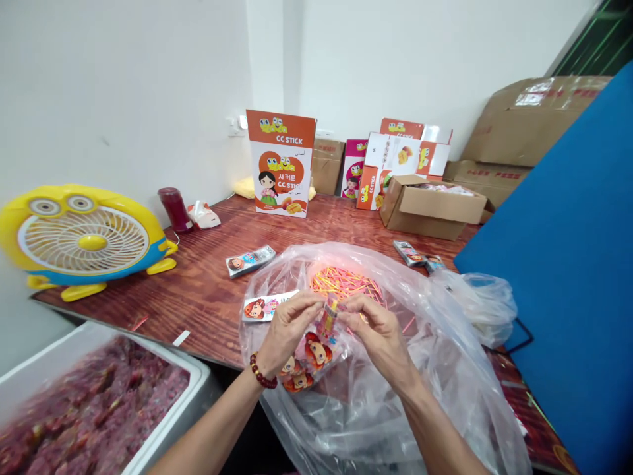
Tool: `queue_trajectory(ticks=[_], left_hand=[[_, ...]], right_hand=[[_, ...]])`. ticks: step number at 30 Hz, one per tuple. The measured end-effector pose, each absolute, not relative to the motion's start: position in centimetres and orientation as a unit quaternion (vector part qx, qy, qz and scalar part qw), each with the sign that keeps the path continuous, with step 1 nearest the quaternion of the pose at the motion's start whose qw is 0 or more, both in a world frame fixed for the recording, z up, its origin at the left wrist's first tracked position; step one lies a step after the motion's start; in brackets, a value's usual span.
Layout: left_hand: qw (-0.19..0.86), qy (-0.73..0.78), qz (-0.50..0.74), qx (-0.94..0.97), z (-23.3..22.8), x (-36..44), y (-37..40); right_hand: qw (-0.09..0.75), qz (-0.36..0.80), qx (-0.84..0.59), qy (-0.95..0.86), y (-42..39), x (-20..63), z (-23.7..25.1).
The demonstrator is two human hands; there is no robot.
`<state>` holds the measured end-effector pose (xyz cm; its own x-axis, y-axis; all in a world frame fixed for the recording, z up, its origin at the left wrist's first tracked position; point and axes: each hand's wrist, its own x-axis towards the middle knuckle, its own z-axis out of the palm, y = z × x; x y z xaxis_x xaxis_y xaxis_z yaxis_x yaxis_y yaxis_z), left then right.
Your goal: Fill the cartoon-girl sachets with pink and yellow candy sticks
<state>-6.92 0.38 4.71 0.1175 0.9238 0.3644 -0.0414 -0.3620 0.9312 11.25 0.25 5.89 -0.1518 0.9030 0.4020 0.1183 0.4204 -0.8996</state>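
Head view: we pinch a printed cartoon pouch [316, 346] with both hands above the clear plastic bag [420, 369]. Our left hand [287, 330] closes its fingertips on the pouch's upper left edge; our right hand [378, 333] pinches a bundle of coloured sticks [328, 315] at the pouch mouth. More loose sticks [346, 282] lie inside the bag, just behind the hands.

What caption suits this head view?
Both hands, left and right, hold a small cartoon packet over a clear bag of sticks.
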Motion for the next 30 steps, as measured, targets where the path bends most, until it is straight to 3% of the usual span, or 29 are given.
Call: queue_trajectory(ticks=[5, 14, 23, 27, 30], left_hand=[[0.415, 0.389, 0.573, 0.59, 5.0, -6.8, -0.1], [0.62, 0.358, 0.486, 0.501, 4.2, -7.7, 0.2], [0.564, 0.378, 0.484, 0.552, 3.4, -8.0, 0.1], [0.525, 0.39, 0.501, 0.567, 3.2, -7.8, 0.0], [0.564, 0.382, 0.512, 0.523, 3.3, -7.7, -0.1]], right_hand=[[0.519, 0.419, -0.391, -0.635, 1.0, 11.4, 6.2], [0.533, 0.463, -0.418, -0.572, 1.5, 10.4, 5.3], [0.493, 0.566, -0.381, -0.54, 1.6, 9.7, 4.6], [0.474, 0.541, -0.38, -0.581, 1.6, 9.5, 4.0], [0.492, 0.514, -0.387, -0.586, 1.5, 9.2, 3.6]])
